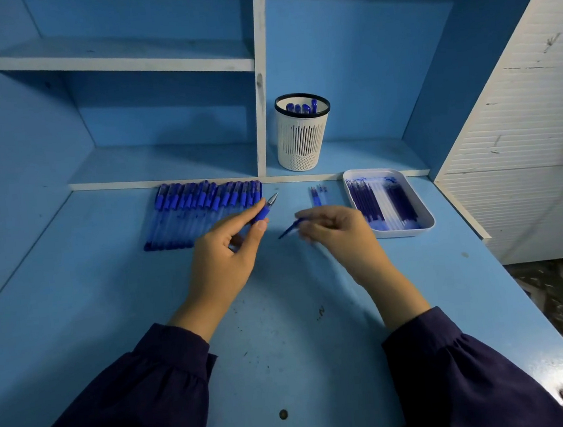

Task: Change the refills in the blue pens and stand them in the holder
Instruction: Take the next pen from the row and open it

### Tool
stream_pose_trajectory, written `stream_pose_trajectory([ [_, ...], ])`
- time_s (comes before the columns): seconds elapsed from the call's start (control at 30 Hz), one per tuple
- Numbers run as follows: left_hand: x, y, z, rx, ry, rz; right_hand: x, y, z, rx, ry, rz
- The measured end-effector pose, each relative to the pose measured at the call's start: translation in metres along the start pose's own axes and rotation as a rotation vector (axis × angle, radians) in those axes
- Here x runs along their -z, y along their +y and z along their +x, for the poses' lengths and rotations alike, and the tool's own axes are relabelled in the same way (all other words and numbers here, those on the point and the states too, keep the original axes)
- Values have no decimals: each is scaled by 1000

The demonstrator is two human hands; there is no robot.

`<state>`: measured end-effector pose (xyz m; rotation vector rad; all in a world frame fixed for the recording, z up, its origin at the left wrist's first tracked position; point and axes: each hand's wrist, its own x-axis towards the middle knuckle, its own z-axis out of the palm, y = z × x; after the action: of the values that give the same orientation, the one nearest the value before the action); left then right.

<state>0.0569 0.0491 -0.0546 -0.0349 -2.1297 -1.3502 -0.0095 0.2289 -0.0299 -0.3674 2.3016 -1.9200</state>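
Head view: pens [301, 107] in holder [303, 139]

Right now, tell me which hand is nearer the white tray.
Right. The right hand sits just left of the tray; the left hand is farther left, beside the row of pens.

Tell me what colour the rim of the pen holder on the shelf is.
Black rim on the white slotted plastic pen holder; head view shows it.
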Motion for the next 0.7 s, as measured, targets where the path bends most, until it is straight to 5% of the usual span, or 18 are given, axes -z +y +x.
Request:
stream_pose_trajectory([
  [0.1,5,-6,4,27,89,77,-9,5,-2,86,-91,-393],
  [0.2,7,-9,4,18,91,90,-13,7,-5,148,-105,-522],
  [0.43,5,-1,3,-130,-25,153,-14,-8,-9,124,-48,-141],
  [0.7,2,-4,-1,-183,-106,150,-12,-8,-10,272,-61,-144],
])
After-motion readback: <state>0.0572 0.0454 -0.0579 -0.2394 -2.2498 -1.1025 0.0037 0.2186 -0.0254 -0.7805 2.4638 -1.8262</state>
